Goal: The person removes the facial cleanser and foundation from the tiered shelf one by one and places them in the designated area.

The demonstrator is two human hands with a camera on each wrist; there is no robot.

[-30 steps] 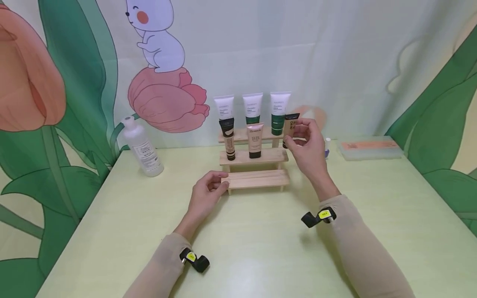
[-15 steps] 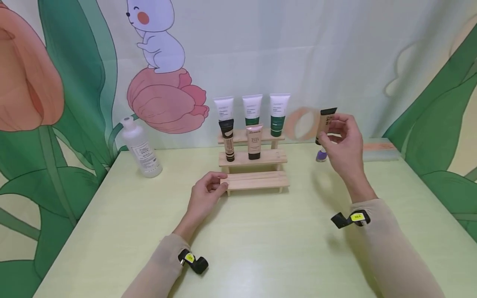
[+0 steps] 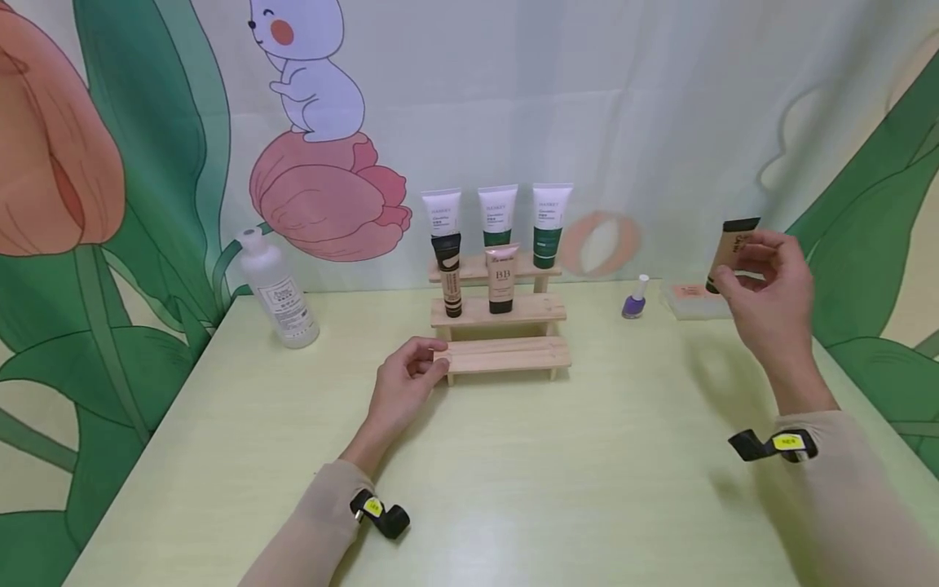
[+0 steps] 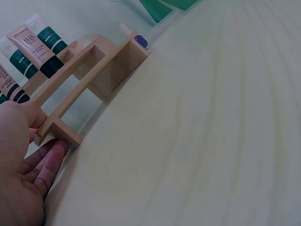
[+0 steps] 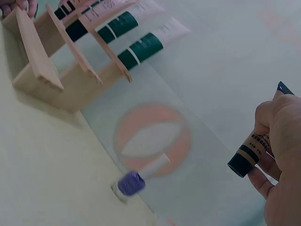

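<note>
My right hand (image 3: 773, 297) pinches a tan squeeze tube (image 3: 732, 249) with black ends, raised above the table at the right. In the right wrist view the tube's black cap (image 5: 241, 163) points down and left, and the fingers cover part of its print. At the lowest step of a three-tier wooden display stand (image 3: 506, 357), my left hand (image 3: 403, 383) grips the left end, thumb above and fingers beneath. A black-and-tan tube (image 3: 451, 281) and a pink BB cream tube (image 3: 502, 281) stand on the middle step. Three white-and-green tubes (image 3: 548, 224) stand on the top step.
A purple nail polish bottle (image 3: 634, 303) with a white cap stands right of the stand. Behind my right hand lies a flat translucent box (image 3: 689, 303), partly hidden. At the left stands a white bottle (image 3: 282, 297). A printed curtain (image 3: 660, 122) hangs behind the table.
My right hand has carried the tan tube away from the stand's middle step, to the right, past the nail polish. My left hand has stayed at the lowest step.
</note>
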